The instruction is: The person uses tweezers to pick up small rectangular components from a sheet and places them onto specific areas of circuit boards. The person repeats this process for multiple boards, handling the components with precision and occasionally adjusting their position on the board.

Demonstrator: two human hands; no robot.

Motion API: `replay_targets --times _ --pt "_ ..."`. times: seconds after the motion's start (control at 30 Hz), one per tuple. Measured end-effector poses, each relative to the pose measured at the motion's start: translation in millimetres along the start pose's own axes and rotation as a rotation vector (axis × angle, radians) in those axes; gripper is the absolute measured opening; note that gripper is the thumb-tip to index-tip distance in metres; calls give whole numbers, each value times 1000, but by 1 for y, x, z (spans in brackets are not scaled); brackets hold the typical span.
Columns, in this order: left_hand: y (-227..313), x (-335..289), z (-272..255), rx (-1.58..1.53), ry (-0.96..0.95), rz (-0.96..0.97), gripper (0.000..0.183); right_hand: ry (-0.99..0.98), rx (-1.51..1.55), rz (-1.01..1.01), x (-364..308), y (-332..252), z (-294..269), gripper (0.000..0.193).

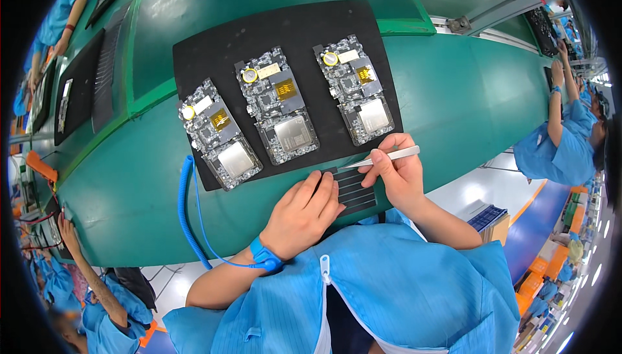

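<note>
My right hand (400, 172) is closed around silver tweezers (403, 153), their tips pointing left. Those tips reach the top left of a black sheet marked into strips (356, 193), near my left fingertips. My left hand (303, 215) holds this sheet down at its left side, its fingers covering that edge. Just beyond lie three circuit boards in a row: a left board (219, 135), a middle board (277, 106) and a right board (354, 90). Each carries a round cell, a pale label, an amber patch and a silver metal cover.
A black mat (298, 27) under the boards rests on the green worktable (453, 95). From my left wristband (264, 255) a coiled blue cord (186, 208) runs along the left. Co-workers in blue sit at left and at right (557, 143). A metal frame bar (512, 5) crosses the upper right.
</note>
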State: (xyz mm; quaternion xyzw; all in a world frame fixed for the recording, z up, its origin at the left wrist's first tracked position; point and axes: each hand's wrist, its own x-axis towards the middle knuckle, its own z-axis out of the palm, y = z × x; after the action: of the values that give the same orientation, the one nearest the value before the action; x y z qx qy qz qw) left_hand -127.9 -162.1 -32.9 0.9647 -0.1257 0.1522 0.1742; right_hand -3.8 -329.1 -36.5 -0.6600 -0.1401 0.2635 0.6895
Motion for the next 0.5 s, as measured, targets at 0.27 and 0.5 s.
replay_targets --times 0.27,0.5 --pt "-2 0 0 -39 20 9 37 -3 102 -82 -1 -3 3 16" --pt "-26 4 -24 -66 178 -187 37 -92 228 -119 57 -31 38 16"
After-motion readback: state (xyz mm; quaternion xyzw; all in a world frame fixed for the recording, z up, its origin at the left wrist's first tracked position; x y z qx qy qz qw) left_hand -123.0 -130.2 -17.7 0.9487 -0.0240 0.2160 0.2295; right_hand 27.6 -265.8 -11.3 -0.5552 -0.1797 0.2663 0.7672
